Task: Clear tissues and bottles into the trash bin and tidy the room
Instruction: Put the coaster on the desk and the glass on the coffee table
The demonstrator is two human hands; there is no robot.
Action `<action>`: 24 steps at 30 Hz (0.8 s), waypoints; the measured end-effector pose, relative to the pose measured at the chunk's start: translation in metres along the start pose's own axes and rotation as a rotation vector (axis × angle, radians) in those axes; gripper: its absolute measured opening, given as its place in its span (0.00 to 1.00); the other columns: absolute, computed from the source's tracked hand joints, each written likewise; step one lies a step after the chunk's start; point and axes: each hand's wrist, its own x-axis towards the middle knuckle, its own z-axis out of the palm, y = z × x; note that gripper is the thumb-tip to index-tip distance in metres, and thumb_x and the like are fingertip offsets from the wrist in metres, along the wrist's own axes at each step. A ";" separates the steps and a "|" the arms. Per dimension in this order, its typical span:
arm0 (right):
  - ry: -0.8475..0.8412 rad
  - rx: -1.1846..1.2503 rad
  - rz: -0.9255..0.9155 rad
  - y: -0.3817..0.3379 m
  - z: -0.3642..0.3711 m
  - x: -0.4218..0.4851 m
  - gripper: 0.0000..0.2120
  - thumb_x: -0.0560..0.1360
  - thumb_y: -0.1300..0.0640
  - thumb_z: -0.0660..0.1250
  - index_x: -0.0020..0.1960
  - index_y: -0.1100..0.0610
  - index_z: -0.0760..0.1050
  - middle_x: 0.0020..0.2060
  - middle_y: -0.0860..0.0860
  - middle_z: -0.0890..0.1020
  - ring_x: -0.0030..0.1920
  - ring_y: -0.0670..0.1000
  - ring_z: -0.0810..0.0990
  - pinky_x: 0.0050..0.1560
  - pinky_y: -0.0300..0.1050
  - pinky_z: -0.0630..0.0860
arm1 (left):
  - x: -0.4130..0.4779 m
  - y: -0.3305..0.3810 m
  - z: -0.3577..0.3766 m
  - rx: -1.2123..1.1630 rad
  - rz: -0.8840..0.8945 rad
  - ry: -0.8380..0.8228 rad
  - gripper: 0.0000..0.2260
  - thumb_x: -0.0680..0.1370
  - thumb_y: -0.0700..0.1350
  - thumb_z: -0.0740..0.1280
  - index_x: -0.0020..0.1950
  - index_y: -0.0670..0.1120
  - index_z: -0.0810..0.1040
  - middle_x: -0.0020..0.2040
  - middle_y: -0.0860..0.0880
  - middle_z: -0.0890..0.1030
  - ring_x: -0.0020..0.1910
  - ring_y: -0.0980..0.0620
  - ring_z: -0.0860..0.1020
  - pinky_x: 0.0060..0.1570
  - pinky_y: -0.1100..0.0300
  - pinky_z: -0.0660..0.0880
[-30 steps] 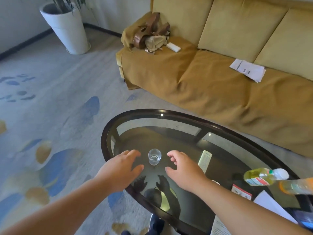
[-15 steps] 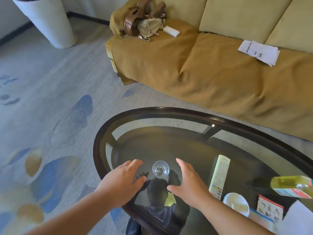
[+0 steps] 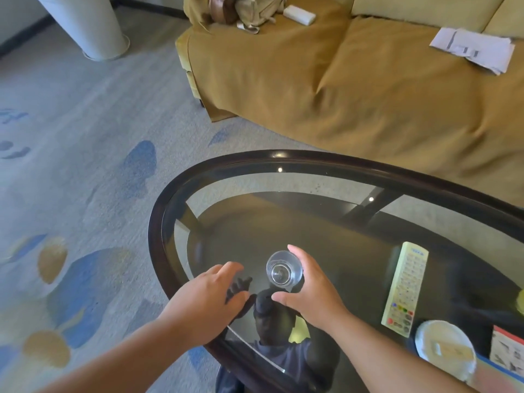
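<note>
Working at the rounded left end of the glass worktop (image 3: 158, 222), we are cupping a clear glass (image 3: 284, 268) with our right hand (image 3: 312, 290). The glass is standing upright on the worktop with its mouth facing up at us, so its long axis is running vertically. Our right hand is sitting on its right side. The forefinger is curving round the far side of the rim, the thumb is curving round the near side, and the palm is lying against the wall. We are judging this a grip rather than a near miss, though contact at the thumb tip is hard to make out. Our left hand (image 3: 209, 296) is hovering just beside the glass on its left, fingers spread and relaxed, holding nothing and not touching it.

The relation that matters is simple: the glass is lying just left of the right palm, already between finger and thumb. The right hand is therefore the nearer one, and a straight lift looks to be all the next move is asking for. We cannot tell whether anything is inside, so keeping the glass upright seems wise. A remote control (image 3: 404, 290) is lying well to the right, with a white dish (image 3: 445, 347) near its closer end. No trash bin is showing here, so we are expecting to look for it.
</note>
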 end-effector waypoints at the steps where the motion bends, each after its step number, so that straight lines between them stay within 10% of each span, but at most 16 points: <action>1: 0.010 0.013 -0.007 0.000 0.003 0.002 0.43 0.59 0.41 0.76 0.68 0.32 0.58 0.65 0.30 0.66 0.64 0.36 0.66 0.62 0.37 0.65 | -0.001 -0.002 0.003 -0.004 -0.005 -0.003 0.21 0.78 0.62 0.59 0.69 0.61 0.62 0.57 0.59 0.76 0.48 0.59 0.77 0.47 0.64 0.78; 17: 0.110 0.103 -0.111 -0.101 -0.077 -0.039 0.27 0.60 0.41 0.73 0.51 0.27 0.61 0.53 0.36 0.75 0.47 0.32 0.76 0.42 0.29 0.71 | -0.038 0.064 -0.089 0.020 0.061 0.108 0.22 0.78 0.62 0.58 0.71 0.59 0.62 0.62 0.57 0.75 0.53 0.59 0.76 0.51 0.64 0.75; 24: 0.185 0.147 -0.257 -0.190 -0.156 -0.082 0.26 0.58 0.39 0.73 0.52 0.37 0.65 0.51 0.36 0.76 0.53 0.36 0.76 0.54 0.43 0.75 | -0.066 0.124 -0.182 0.044 0.173 0.234 0.22 0.77 0.64 0.58 0.69 0.62 0.62 0.63 0.58 0.74 0.54 0.60 0.75 0.51 0.63 0.75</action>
